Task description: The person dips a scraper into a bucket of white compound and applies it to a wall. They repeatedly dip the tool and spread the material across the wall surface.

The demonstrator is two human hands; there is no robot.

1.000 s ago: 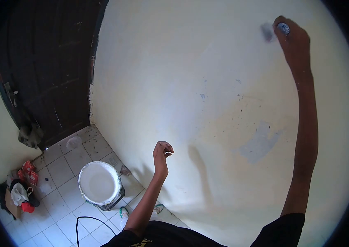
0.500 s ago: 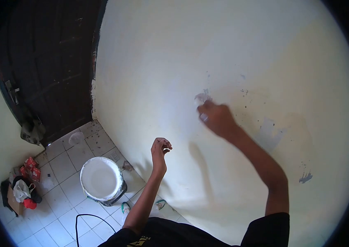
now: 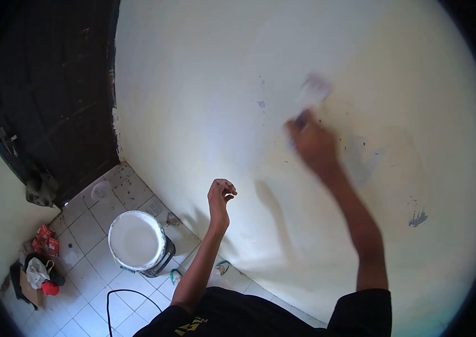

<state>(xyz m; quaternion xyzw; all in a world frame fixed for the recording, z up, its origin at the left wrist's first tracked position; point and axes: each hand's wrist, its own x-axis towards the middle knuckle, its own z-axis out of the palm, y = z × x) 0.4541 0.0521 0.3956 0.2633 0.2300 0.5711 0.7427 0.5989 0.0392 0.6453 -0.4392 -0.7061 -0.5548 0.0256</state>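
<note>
My right hand (image 3: 315, 145) is closed round the handle of a brush (image 3: 315, 90), blurred by motion, with its bristle end up against the pale wall (image 3: 210, 101). Grey patches (image 3: 361, 157) and dark specks mark the wall beside and below that hand. My left hand (image 3: 222, 191) hangs in the air in front of the wall, fingers curled with a gap between them and nothing visible inside. Below it to the left, a bucket (image 3: 162, 255) of white paint stands on the floor.
A dark door (image 3: 47, 84) is at the upper left, with a cloth bag (image 3: 41, 188) near its foot. Red packets (image 3: 46, 240) and a pile with a white bag (image 3: 37, 273) lie on the tiled floor (image 3: 89, 281). A black cable (image 3: 109, 303) curves near my feet.
My right hand has moved up and right with the brush, which now points upward. My left hand stays nearly in place. The view has shifted slightly.
</note>
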